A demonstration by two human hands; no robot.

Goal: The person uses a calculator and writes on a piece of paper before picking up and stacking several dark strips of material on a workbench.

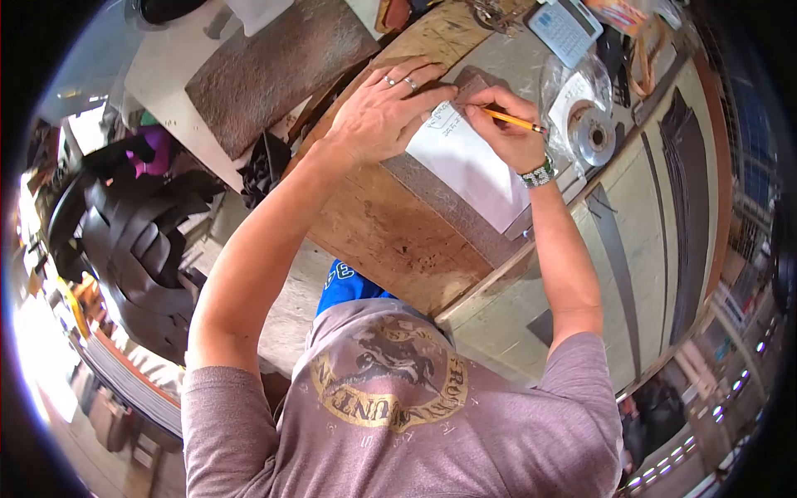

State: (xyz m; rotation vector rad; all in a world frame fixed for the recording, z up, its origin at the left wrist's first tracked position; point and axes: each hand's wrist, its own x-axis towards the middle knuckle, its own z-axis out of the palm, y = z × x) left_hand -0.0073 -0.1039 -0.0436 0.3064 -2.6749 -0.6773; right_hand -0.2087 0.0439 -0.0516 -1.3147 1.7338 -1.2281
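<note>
A white sheet of paper [475, 172] with handwriting near its top lies on a brown board [432, 184] on the wooden table [390, 232]. My right hand [508, 129] is closed round a yellow pencil [516, 121], its point at the written lines. Stretched out flat, my left hand [383, 112] rests at the paper's upper left edge, with two rings on its fingers. Just right of my right hand are a clear plastic bag [573, 91] and a roll of tape [592, 134].
A blue calculator [566, 31] lies at the top right. Dark leather-like strips [687, 199] rest on the pale board at the right. A large brown sheet [278, 70] lies at the upper left, and black strips [137, 249] are heaped at the left.
</note>
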